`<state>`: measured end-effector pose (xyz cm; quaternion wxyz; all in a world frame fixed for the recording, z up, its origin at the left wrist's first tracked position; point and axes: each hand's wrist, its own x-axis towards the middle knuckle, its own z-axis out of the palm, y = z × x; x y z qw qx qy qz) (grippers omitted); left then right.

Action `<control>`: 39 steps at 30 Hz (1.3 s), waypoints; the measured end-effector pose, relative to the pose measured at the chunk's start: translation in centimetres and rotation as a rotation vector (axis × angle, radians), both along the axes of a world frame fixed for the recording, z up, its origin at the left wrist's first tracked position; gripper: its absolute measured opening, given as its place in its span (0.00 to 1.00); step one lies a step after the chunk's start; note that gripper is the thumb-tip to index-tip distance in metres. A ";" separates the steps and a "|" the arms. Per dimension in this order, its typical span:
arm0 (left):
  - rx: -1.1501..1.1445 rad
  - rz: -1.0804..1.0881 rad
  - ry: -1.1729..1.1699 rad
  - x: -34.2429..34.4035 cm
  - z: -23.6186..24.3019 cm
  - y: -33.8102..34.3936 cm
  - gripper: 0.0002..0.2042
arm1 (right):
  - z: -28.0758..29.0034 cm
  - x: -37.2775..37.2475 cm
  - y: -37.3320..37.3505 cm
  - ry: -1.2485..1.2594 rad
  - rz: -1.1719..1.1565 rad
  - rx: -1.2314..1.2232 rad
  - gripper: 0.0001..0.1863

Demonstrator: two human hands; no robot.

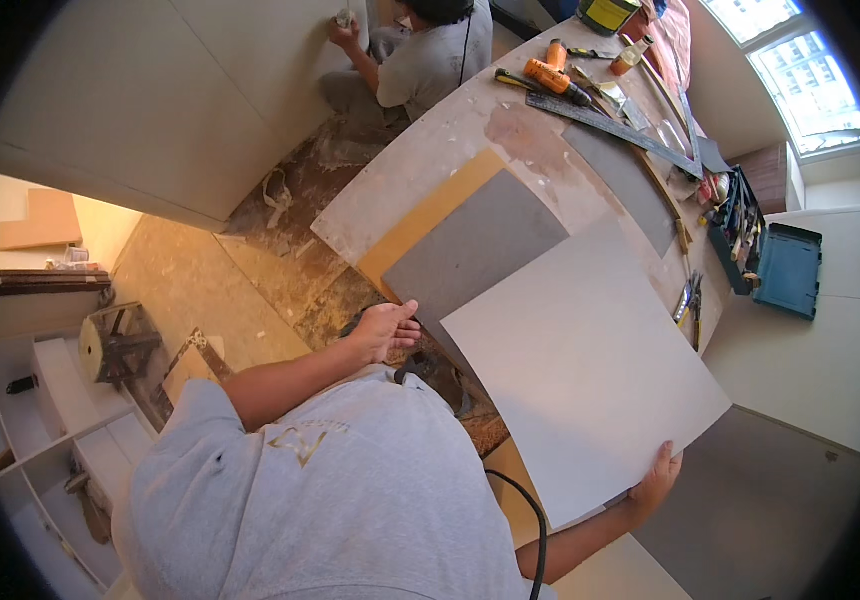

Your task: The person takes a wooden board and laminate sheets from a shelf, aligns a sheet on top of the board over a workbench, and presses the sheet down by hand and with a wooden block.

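A large white sheet (590, 370) slants over the right part of the worktable, overlapping a grey sheet (480, 235). My right hand (658, 474) grips its near right edge, thumb on top and fingers hidden beneath. My left hand (387, 332) hovers by the left edge of the grey sheet, fingers loosely stretched and nothing visible in them. Under the grey sheet, a yellowish-brown board (440, 210) shows along the far left side.
An orange cordless drill (550, 68), a metal square (615, 130) and a toolbox (740, 235) with its blue lid open lie along the table's far right side. A co-worker (430, 65) crouches by the white panel (150, 90). A black cable (535, 520) hangs near my right arm.
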<state>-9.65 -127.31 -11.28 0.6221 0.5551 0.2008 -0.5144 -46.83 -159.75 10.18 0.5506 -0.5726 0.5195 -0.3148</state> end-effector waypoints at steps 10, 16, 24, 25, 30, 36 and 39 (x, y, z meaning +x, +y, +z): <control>-0.117 -0.329 -0.700 6.5 5.2 -4.2 0.25 | -2.2 6.4 -1.0 -0.085 0.119 0.113 0.23; -0.062 -0.451 -0.845 11.7 4.0 -5.8 0.17 | -5.4 11.4 -0.8 -0.155 0.146 0.170 0.22; 0.139 -0.344 -1.032 15.3 3.8 -6.5 0.11 | -5.0 16.4 0.1 -0.037 0.110 0.140 0.22; 0.114 -0.325 -1.028 15.4 3.3 -6.5 0.11 | -4.8 16.9 0.1 -0.044 0.121 0.151 0.22; 0.088 -0.297 -1.004 16.0 1.9 -6.1 0.10 | -5.2 17.6 0.0 0.050 0.079 0.136 0.22; 0.099 -0.393 -0.884 17.7 1.4 -5.9 0.08 | -5.0 18.4 1.0 0.064 0.069 0.155 0.24; 0.071 -0.396 -0.927 18.4 1.8 -7.8 0.09 | -4.3 18.4 1.1 0.019 -0.011 0.143 0.25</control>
